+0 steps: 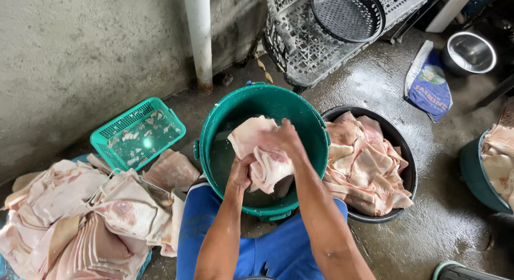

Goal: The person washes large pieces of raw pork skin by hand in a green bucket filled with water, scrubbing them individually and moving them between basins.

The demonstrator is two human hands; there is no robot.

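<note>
both hands work one sheet of raw pork skin point(257, 146) over the green bucket point(300, 114), which stands on the wet floor between the person's knees. left hand point(240, 173) is closed around the lower edge of the sheet, fingers curled under it, thumb side up. right hand point(282, 138) is clamped over the top fold, fingers wrapped down so that the sheet bunches beneath the palm. neither hand shows any gap; both are full of the same piece.

the sheet looks soft and limp: it folds over itself and hangs down between the two grips into the bucket, where shallow water point(222, 159) shows at the bottom. it seems wet and fatty, so probably slippery, and fairly heavy for its thickness. a grip on a gathered fold or thick edge, as here, likely holds better than a pinch on the flat.

right of the bucket, touching it, a black basin point(399, 138) is filled with more pale pink sheets. on the left lies a large pile of skins point(80, 215), with a teal plastic basket point(115, 132) behind it holding small scraps. another green tub point(474, 178) with similar sheets sits at the right edge. farther back are a white pipe point(201, 39) against the wall, a grey plastic crate point(316, 49), a steel bowl point(471, 52) and a blue bag point(428, 84).
</note>
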